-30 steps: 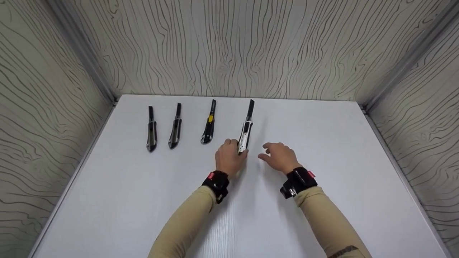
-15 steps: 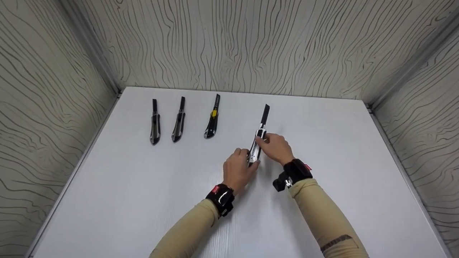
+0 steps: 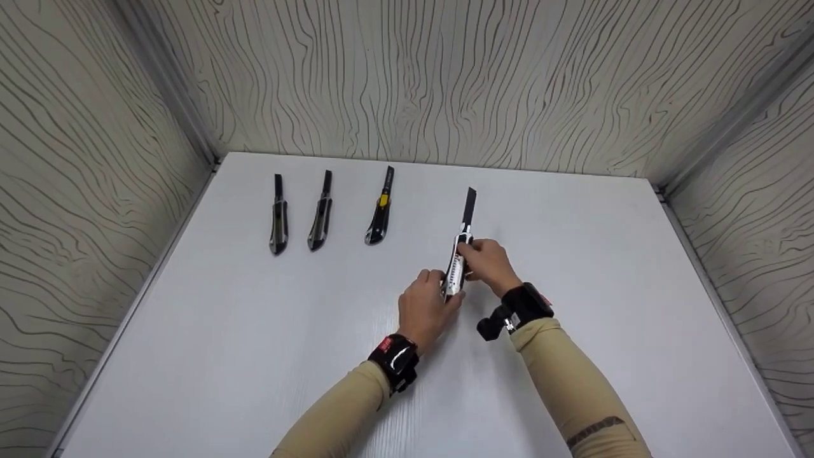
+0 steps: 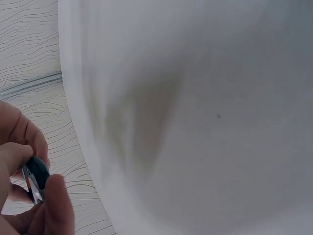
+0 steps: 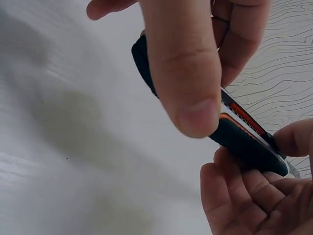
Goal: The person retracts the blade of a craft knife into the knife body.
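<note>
A utility knife (image 3: 456,273) with a silver-white body and a dark extended blade is held above the table, blade pointing toward the back wall. My left hand (image 3: 427,312) grips the rear end of its handle between thumb and fingers. Near the blade end, my right hand (image 3: 489,261) pinches the handle, its thumb on the slider area. In the right wrist view the knife (image 5: 244,142) shows a dark grip with orange edging; my right fingers curl beneath it. Only the butt end of the knife (image 4: 36,177) shows in the left wrist view.
Three more utility knives lie in a row on the white table (image 3: 254,356): a dark grey one (image 3: 278,222), a similar one (image 3: 320,219) and a black one with a yellow slider (image 3: 379,216). Wood-patterned panels (image 3: 407,83) stand at the back and sides.
The left hand has lifted the knife and moved it to the right and nearer. The right hand has come in and taken hold near the blade end. The view has shifted slightly.
</note>
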`<state>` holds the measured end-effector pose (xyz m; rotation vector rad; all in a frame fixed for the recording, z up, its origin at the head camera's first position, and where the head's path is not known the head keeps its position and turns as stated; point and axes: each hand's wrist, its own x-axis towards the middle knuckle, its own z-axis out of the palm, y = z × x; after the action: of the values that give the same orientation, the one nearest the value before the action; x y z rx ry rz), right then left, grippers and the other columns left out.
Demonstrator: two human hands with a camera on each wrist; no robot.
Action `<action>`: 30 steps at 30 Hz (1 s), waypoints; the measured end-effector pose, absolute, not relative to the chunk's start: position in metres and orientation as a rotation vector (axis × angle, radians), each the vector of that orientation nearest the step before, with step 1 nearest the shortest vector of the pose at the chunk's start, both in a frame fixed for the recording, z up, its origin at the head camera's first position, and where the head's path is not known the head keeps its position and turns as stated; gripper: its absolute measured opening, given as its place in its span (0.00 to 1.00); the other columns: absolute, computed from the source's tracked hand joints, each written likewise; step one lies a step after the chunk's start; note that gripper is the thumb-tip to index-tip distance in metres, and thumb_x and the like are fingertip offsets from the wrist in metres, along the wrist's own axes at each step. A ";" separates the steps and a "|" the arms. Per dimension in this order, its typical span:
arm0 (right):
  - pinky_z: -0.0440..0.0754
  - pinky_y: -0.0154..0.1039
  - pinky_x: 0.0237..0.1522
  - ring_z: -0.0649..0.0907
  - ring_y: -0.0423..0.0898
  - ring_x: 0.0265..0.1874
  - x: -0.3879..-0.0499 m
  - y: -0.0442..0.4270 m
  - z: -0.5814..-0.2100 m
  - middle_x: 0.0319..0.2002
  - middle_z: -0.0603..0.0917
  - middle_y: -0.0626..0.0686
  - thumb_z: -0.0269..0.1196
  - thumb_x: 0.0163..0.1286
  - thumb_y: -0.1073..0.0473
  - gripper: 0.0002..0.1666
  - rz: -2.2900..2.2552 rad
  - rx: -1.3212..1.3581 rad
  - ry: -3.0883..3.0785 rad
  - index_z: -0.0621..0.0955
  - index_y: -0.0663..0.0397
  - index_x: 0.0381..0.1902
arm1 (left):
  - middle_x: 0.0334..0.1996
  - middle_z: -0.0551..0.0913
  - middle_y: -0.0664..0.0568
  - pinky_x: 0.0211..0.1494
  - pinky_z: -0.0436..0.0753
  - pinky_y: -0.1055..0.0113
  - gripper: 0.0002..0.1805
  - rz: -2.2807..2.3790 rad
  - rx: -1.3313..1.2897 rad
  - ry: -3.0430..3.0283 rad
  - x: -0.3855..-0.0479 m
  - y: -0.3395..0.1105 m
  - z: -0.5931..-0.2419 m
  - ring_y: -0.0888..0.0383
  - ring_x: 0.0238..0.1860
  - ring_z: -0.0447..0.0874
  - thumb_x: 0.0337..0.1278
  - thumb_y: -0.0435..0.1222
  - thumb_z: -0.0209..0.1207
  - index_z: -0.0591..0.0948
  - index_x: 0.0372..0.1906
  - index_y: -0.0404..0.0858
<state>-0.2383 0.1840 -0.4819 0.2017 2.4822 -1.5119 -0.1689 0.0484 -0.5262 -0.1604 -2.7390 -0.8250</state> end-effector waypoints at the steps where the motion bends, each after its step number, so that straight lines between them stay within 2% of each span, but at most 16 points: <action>1: 0.85 0.34 0.29 0.83 0.42 0.28 -0.239 0.184 -0.482 0.30 0.84 0.53 0.54 0.71 0.51 0.21 -1.528 0.210 2.475 0.82 0.64 0.43 | 0.29 0.78 0.57 0.24 0.73 0.71 0.23 -0.836 -0.158 -2.740 -0.168 0.049 -0.526 0.63 0.25 0.75 0.48 0.55 0.69 0.81 0.41 0.42; 6: 0.86 0.35 0.30 0.82 0.41 0.27 -0.240 0.185 -0.485 0.28 0.83 0.51 0.54 0.69 0.52 0.20 -1.548 0.225 2.471 0.83 0.63 0.41 | 0.32 0.80 0.57 0.24 0.74 0.70 0.27 -0.893 -0.151 -2.748 -0.164 0.050 -0.523 0.62 0.26 0.76 0.47 0.58 0.68 0.81 0.43 0.41; 11: 0.86 0.35 0.32 0.82 0.42 0.28 -0.240 0.186 -0.487 0.30 0.83 0.51 0.53 0.70 0.51 0.21 -1.532 0.208 2.456 0.82 0.63 0.44 | 0.35 0.80 0.56 0.26 0.73 0.70 0.29 -0.974 -0.168 -2.779 -0.162 0.048 -0.523 0.62 0.27 0.77 0.49 0.59 0.66 0.79 0.48 0.42; 16: 0.86 0.35 0.33 0.83 0.44 0.32 -0.240 0.188 -0.488 0.33 0.83 0.54 0.52 0.71 0.51 0.21 -1.541 0.183 2.424 0.81 0.63 0.46 | 0.36 0.83 0.55 0.30 0.76 0.68 0.23 -1.177 -0.200 -2.825 -0.163 0.042 -0.521 0.59 0.32 0.80 0.64 0.56 0.56 0.78 0.51 0.43; 19: 0.86 0.35 0.34 0.83 0.46 0.34 -0.241 0.189 -0.489 0.35 0.83 0.55 0.52 0.72 0.50 0.22 -1.542 0.173 2.408 0.80 0.64 0.47 | 0.35 0.85 0.52 0.31 0.80 0.67 0.20 -1.452 -0.195 -2.842 -0.165 0.037 -0.521 0.54 0.32 0.84 0.72 0.50 0.48 0.79 0.53 0.42; 23: 0.85 0.35 0.35 0.82 0.44 0.33 -0.242 0.190 -0.489 0.34 0.82 0.53 0.52 0.73 0.49 0.22 -1.529 0.173 2.404 0.80 0.62 0.48 | 0.40 0.83 0.41 0.26 0.85 0.64 0.20 -2.120 -0.173 -2.749 -0.168 0.031 -0.523 0.48 0.32 0.85 0.76 0.45 0.42 0.77 0.57 0.37; 26: 0.85 0.35 0.35 0.81 0.44 0.32 -0.242 0.191 -0.489 0.35 0.82 0.55 0.52 0.73 0.50 0.22 -1.551 0.168 2.391 0.80 0.63 0.48 | 0.47 0.82 0.37 0.28 0.87 0.63 0.20 -2.533 -0.142 -2.594 -0.170 0.028 -0.526 0.50 0.36 0.84 0.77 0.42 0.41 0.75 0.58 0.33; 30: 0.86 0.36 0.36 0.82 0.45 0.33 -0.242 0.192 -0.490 0.37 0.82 0.57 0.51 0.73 0.50 0.21 -1.577 0.157 2.364 0.80 0.63 0.47 | 0.50 0.83 0.36 0.31 0.88 0.64 0.18 -2.672 -0.150 -2.496 -0.172 0.027 -0.529 0.52 0.38 0.84 0.76 0.38 0.42 0.76 0.56 0.32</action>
<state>-0.2416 0.1917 -0.4900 0.1569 2.3638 -1.5775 -0.1724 0.0274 -0.5295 -0.1499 -2.4961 -2.6722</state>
